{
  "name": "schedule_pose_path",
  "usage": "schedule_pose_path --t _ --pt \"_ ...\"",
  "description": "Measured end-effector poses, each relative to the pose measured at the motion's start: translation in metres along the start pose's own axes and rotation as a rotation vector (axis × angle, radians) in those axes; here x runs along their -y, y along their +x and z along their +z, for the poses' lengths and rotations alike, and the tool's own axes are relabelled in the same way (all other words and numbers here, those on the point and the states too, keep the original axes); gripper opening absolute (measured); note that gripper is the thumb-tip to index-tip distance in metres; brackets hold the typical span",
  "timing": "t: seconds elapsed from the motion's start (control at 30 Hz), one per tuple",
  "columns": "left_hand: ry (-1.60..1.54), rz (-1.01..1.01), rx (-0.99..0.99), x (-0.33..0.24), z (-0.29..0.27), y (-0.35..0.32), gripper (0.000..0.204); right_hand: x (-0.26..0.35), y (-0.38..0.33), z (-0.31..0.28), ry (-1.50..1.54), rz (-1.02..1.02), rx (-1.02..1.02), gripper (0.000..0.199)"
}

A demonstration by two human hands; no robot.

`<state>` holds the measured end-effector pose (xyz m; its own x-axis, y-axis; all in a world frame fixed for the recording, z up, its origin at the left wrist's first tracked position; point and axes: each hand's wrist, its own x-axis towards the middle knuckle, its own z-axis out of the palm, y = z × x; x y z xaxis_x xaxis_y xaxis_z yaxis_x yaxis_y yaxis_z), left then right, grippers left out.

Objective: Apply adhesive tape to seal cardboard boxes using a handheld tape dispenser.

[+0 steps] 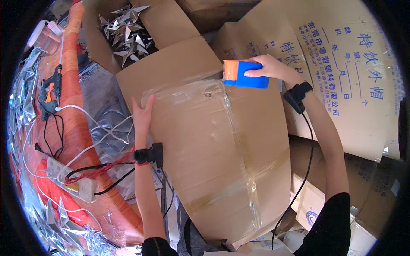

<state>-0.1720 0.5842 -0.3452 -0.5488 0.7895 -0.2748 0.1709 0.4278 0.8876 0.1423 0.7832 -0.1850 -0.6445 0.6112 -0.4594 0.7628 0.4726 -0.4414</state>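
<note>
A large brown cardboard box [200, 141] stands before me, with strips of clear tape [226, 104] down its middle and across its far edge. My right hand [273, 69] is closed round a blue and orange tape dispenser [252, 76], held over the far part of the box. Whether the dispenser touches the cardboard I cannot tell. At the box's left edge rests my left hand [142, 114], thumb and fingers spread, gripping nothing. Both wrists wear black straps with cables.
An open carton [102, 47] of silver stars lies beyond the box. To the left, an orange-covered table [79, 128] bears a glue gun [52, 90], a power strip [70, 181] with cables, and more silver stars. Large printed cardboard sheets [341, 72] lean at the right.
</note>
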Motion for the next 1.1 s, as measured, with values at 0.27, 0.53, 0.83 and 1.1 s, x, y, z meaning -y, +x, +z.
schedule_pose_path --t 0.27,0.53,0.83,1.1 --pt "0.027 -0.035 -0.008 0.006 0.0 -0.001 0.091 0.001 -0.009 -0.016 0.01 0.008 0.027 0.053" --pt "0.083 0.013 -0.041 0.005 0.0 -0.001 0.091 -0.007 -0.049 -0.046 0.026 0.111 0.002 0.052" --pt "0.076 -0.055 0.001 0.0 0.003 -0.002 0.091 0.01 -0.061 -0.063 -0.245 0.119 -0.025 0.049" --pt "0.071 -0.054 -0.01 0.005 0.001 -0.003 0.093 0.025 -0.056 -0.047 -0.436 0.024 -0.059 0.053"
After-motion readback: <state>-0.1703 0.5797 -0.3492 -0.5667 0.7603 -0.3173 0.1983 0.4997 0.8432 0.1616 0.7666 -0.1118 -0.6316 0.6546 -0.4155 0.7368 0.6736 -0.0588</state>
